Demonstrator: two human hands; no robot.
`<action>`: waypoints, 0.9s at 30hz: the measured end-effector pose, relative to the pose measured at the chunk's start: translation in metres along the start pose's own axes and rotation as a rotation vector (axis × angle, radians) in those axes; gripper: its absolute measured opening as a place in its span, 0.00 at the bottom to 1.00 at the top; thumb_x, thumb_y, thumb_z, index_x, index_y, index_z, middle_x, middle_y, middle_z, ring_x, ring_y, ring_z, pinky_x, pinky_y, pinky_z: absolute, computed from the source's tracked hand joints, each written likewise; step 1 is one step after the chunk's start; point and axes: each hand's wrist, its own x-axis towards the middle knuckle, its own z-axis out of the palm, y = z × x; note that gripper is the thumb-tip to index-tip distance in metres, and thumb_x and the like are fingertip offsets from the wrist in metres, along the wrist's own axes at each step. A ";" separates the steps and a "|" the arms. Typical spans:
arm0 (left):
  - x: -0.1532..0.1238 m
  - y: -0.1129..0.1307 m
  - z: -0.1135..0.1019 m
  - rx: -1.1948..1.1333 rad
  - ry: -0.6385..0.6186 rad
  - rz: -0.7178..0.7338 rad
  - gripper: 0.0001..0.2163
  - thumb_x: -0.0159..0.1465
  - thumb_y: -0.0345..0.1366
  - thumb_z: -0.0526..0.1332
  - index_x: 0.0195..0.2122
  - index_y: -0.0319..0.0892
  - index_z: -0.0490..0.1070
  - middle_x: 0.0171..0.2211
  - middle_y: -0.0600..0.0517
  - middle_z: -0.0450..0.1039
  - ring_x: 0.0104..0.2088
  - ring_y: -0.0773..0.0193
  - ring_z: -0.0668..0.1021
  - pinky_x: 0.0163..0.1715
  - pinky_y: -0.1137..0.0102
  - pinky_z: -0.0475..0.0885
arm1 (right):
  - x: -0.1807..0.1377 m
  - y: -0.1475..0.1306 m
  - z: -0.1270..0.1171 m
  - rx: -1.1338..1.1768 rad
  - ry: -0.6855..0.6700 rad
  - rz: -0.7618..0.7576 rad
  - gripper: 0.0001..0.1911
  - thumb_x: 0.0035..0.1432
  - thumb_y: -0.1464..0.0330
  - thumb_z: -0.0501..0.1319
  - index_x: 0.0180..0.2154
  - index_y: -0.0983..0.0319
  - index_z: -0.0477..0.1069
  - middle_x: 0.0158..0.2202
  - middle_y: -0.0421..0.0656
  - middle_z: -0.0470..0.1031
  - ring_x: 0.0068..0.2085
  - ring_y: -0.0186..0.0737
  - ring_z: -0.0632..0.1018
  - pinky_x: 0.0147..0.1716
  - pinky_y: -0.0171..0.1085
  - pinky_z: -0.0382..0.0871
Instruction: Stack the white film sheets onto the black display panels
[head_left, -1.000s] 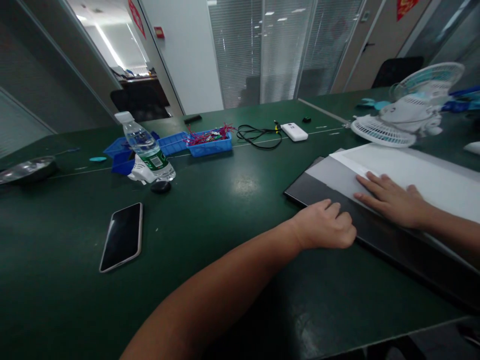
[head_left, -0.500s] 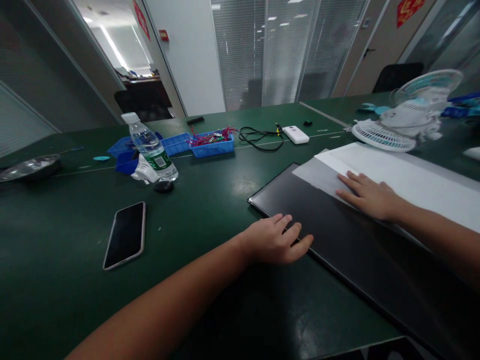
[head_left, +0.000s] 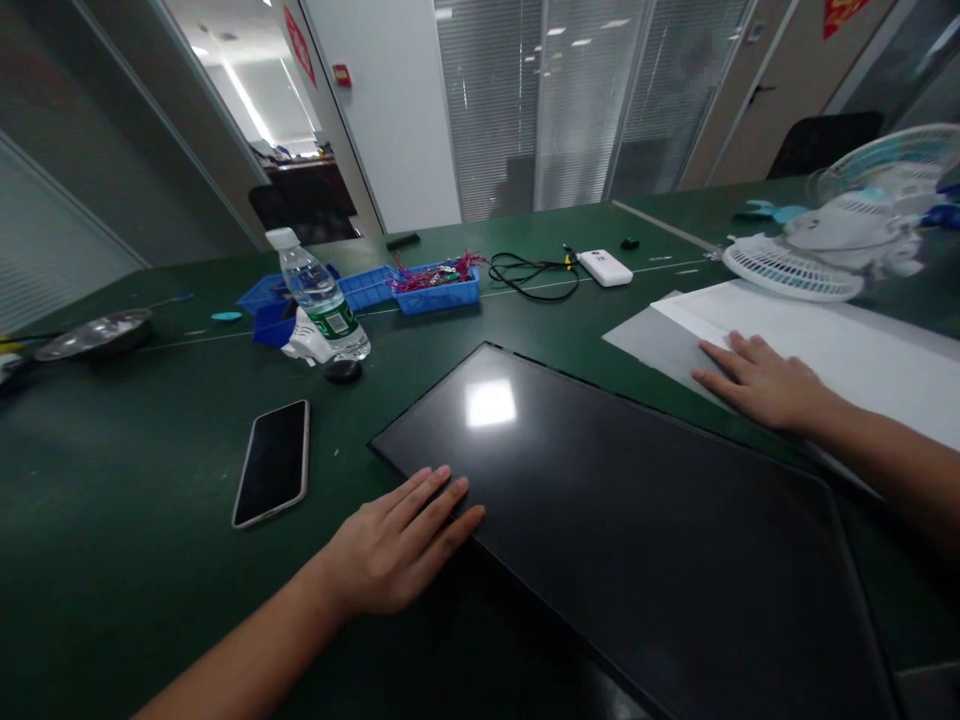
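Observation:
A large flat black panel (head_left: 600, 490), glossy like a display screen, lies on the green table with a bright reflection near its far left corner. My left hand (head_left: 409, 540) rests on the panel's near left edge, fingers stretched out over the rim. To the right, my right hand (head_left: 765, 380) lies flat on white sheets (head_left: 847, 345), its fingers spread. A translucent sheet (head_left: 667, 345) sticks out from under the white ones at their left end. The sheets lie beyond the panel's far edge.
Left of the panel lies a smartphone (head_left: 272, 463), with a black mouse (head_left: 343, 371) and a tilted water bottle (head_left: 322, 300) behind it. Further back are a blue tray (head_left: 436, 298) of red wires, a black cable (head_left: 525, 280) and a white power bank (head_left: 605, 268). A fan (head_left: 832, 245) lies back right.
The black panel has moved left with my left hand and come out from under the white sheets. My right hand has stayed on the sheets.

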 end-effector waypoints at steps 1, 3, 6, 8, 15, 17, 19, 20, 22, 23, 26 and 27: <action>-0.009 0.002 -0.006 0.021 -0.018 -0.023 0.19 0.74 0.30 0.57 0.61 0.40 0.80 0.57 0.42 0.84 0.60 0.51 0.84 0.59 0.57 0.83 | 0.002 0.005 0.002 -0.001 0.009 -0.008 0.52 0.71 0.34 0.35 0.82 0.56 0.51 0.83 0.56 0.42 0.81 0.66 0.50 0.72 0.69 0.53; -0.021 0.008 -0.014 0.073 -0.041 -0.081 0.19 0.75 0.29 0.57 0.63 0.39 0.79 0.58 0.41 0.84 0.59 0.50 0.85 0.59 0.57 0.83 | 0.006 0.014 0.003 -0.011 0.016 -0.027 0.52 0.71 0.34 0.36 0.81 0.58 0.53 0.83 0.58 0.44 0.80 0.67 0.51 0.73 0.67 0.54; -0.025 0.014 -0.018 0.164 -0.071 -0.164 0.19 0.74 0.25 0.59 0.62 0.39 0.79 0.56 0.43 0.85 0.56 0.51 0.87 0.56 0.58 0.85 | 0.007 0.025 0.002 -0.070 0.059 -0.075 0.51 0.72 0.37 0.35 0.79 0.60 0.59 0.82 0.57 0.49 0.80 0.65 0.52 0.73 0.67 0.54; -0.019 0.016 -0.017 0.221 -0.116 -0.180 0.19 0.73 0.22 0.58 0.61 0.40 0.80 0.55 0.44 0.85 0.53 0.52 0.88 0.52 0.60 0.86 | 0.000 0.029 0.000 -0.109 0.118 -0.159 0.49 0.73 0.38 0.36 0.77 0.60 0.64 0.82 0.53 0.51 0.81 0.62 0.52 0.73 0.68 0.53; 0.010 0.025 -0.012 0.271 -0.203 -0.206 0.22 0.70 0.16 0.54 0.54 0.38 0.83 0.49 0.40 0.87 0.45 0.49 0.90 0.40 0.62 0.89 | -0.063 0.042 0.012 -0.020 0.143 -0.322 0.47 0.72 0.39 0.44 0.73 0.64 0.70 0.78 0.55 0.62 0.76 0.59 0.65 0.75 0.57 0.58; 0.020 0.032 -0.009 0.262 -0.237 -0.223 0.22 0.69 0.16 0.54 0.54 0.37 0.84 0.49 0.37 0.87 0.44 0.47 0.90 0.38 0.62 0.89 | -0.077 0.044 0.015 0.029 0.130 -0.285 0.45 0.74 0.42 0.44 0.74 0.65 0.69 0.77 0.55 0.63 0.74 0.57 0.68 0.76 0.53 0.58; 0.033 0.041 -0.006 0.258 -0.298 -0.265 0.22 0.68 0.16 0.56 0.56 0.38 0.84 0.50 0.37 0.86 0.44 0.46 0.90 0.37 0.62 0.89 | -0.084 0.045 0.015 0.057 0.125 -0.247 0.42 0.76 0.44 0.44 0.74 0.63 0.69 0.77 0.53 0.63 0.73 0.56 0.70 0.76 0.51 0.59; 0.041 0.046 -0.005 0.255 -0.340 -0.301 0.23 0.68 0.17 0.57 0.57 0.39 0.84 0.51 0.36 0.86 0.44 0.45 0.90 0.36 0.62 0.89 | -0.085 0.045 0.014 0.052 0.125 -0.240 0.41 0.76 0.45 0.44 0.74 0.62 0.70 0.77 0.52 0.64 0.72 0.56 0.71 0.75 0.51 0.60; 0.060 0.055 -0.002 0.228 -0.449 -0.399 0.23 0.68 0.18 0.60 0.59 0.40 0.83 0.53 0.35 0.85 0.45 0.43 0.90 0.34 0.62 0.89 | -0.086 0.043 0.011 0.013 0.121 -0.232 0.38 0.77 0.47 0.44 0.73 0.60 0.71 0.76 0.52 0.66 0.69 0.58 0.74 0.72 0.52 0.65; 0.069 0.060 -0.002 0.205 -0.505 -0.446 0.23 0.68 0.18 0.61 0.60 0.40 0.83 0.53 0.34 0.84 0.46 0.41 0.89 0.33 0.61 0.89 | -0.085 0.040 0.008 -0.016 0.114 -0.225 0.38 0.77 0.48 0.44 0.73 0.59 0.71 0.75 0.52 0.67 0.67 0.59 0.76 0.70 0.53 0.68; 0.092 0.066 -0.002 0.129 -0.604 -0.530 0.23 0.67 0.19 0.62 0.61 0.40 0.82 0.53 0.30 0.83 0.45 0.37 0.89 0.30 0.59 0.88 | -0.083 0.030 -0.002 -0.103 0.071 -0.150 0.38 0.78 0.51 0.41 0.74 0.60 0.69 0.73 0.56 0.69 0.62 0.61 0.80 0.60 0.56 0.75; 0.096 0.065 -0.003 0.107 -0.617 -0.529 0.23 0.67 0.19 0.62 0.62 0.39 0.82 0.53 0.29 0.83 0.45 0.36 0.89 0.29 0.59 0.88 | -0.083 0.026 -0.006 -0.129 0.054 -0.123 0.38 0.78 0.52 0.40 0.74 0.60 0.69 0.72 0.57 0.71 0.61 0.62 0.81 0.58 0.57 0.77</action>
